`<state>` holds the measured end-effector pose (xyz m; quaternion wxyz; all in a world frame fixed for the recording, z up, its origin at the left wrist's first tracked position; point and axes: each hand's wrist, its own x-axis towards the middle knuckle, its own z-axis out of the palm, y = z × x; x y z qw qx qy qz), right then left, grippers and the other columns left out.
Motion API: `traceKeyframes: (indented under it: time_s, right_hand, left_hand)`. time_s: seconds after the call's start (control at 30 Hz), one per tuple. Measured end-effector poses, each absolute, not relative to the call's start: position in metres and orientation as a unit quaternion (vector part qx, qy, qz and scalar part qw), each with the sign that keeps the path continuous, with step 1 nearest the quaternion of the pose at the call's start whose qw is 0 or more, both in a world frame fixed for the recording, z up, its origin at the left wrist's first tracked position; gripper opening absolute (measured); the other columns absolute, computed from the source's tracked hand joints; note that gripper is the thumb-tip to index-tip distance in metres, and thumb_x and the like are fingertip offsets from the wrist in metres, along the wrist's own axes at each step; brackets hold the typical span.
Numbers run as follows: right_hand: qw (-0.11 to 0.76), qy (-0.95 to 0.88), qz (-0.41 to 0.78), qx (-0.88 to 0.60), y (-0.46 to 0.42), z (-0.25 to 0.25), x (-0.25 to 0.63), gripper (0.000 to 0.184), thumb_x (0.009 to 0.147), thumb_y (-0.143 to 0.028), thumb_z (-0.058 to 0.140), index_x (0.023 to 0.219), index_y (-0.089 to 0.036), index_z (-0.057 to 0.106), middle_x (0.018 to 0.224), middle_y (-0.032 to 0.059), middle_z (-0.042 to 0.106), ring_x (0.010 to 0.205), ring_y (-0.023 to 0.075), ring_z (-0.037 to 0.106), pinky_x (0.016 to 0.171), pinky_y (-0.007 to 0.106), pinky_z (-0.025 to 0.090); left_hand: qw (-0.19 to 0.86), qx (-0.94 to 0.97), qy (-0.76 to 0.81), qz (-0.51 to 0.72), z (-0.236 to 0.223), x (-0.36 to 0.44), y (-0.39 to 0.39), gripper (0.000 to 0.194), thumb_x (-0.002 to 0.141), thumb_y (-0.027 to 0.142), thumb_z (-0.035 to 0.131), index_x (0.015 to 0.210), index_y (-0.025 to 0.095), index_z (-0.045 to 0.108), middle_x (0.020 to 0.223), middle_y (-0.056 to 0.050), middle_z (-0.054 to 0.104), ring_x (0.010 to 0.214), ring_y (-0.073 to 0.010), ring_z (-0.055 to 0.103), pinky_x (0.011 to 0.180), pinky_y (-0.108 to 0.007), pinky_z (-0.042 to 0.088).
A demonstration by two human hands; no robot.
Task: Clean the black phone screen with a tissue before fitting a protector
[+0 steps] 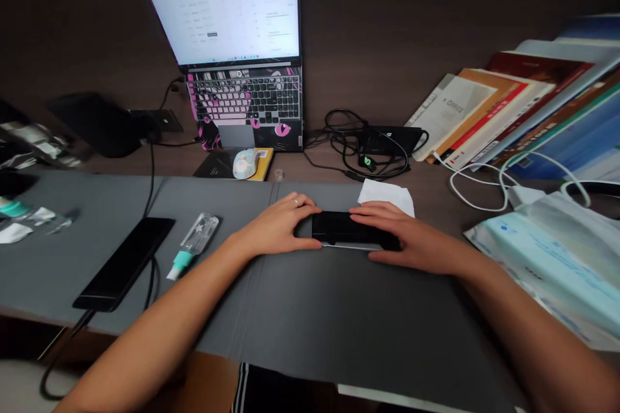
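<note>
A black smartphone lies sideways on or just above the grey desk mat; I cannot tell which. My left hand, with a ring on one finger, grips its left end between thumb and fingers. Around the right end closes my right hand, fingers along the far edge and thumb at the near one. A white tissue or cloth lies flat just behind the right hand, partly covered by it. Left of my left forearm is a clear spray bottle with a teal collar.
A second phone with a cable lies at left. Behind stand an open laptop, a mouse on a booklet, and tangled black cables. Leaning books and a pale blue wipes pack take up the right side.
</note>
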<state>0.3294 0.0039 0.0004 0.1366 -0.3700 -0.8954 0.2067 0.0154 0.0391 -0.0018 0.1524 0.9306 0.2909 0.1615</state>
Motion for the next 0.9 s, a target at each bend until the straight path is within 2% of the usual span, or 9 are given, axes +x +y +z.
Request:
traceKeyframes:
  time_s: [0.23, 0.67, 0.9]
  right_hand:
    - [0.139, -0.891, 0.205, -0.382, 0.0044, -0.0007, 0.3286, 0.06, 0.09, -0.05, 0.065, 0.145, -0.03, 0.055, 0.153, 0.0092, 0.05, 0.142, 0.0326, 0.043, 0.116, 0.058, 0.037]
    - [0.163, -0.888, 0.209, -0.375, 0.0048, -0.0039, 0.3281, 0.058, 0.089, -0.05, 0.066, 0.144, -0.031, 0.057, 0.15, 0.0093, 0.052, 0.139, 0.0331, 0.045, 0.115, 0.059, 0.038]
    - [0.148, -0.89, 0.205, -0.38, 0.0048, -0.0027, 0.3272, 0.058, 0.09, -0.05, 0.065, 0.143, -0.027, 0.057, 0.15, 0.0108, 0.052, 0.139, 0.0326, 0.045, 0.115, 0.058, 0.039]
  left_hand:
    - [0.156, 0.928, 0.295, 0.164, -0.0022, 0.0161, 0.0387, 0.058, 0.089, 0.051, 0.07, 0.135, 0.019, 0.058, 0.122, -0.009, 0.061, 0.117, -0.0271, 0.055, 0.104, -0.042, 0.046]
    - [0.161, 0.927, 0.299, 0.161, -0.0013, 0.0163, 0.0386, 0.058, 0.089, 0.052, 0.07, 0.135, 0.019, 0.059, 0.122, -0.009, 0.061, 0.116, -0.0272, 0.056, 0.104, -0.044, 0.046]
    - [0.166, 0.925, 0.302, 0.158, -0.0014, 0.0167, 0.0383, 0.058, 0.088, 0.052, 0.07, 0.136, 0.021, 0.059, 0.122, -0.009, 0.06, 0.117, -0.0271, 0.055, 0.105, -0.043, 0.045]
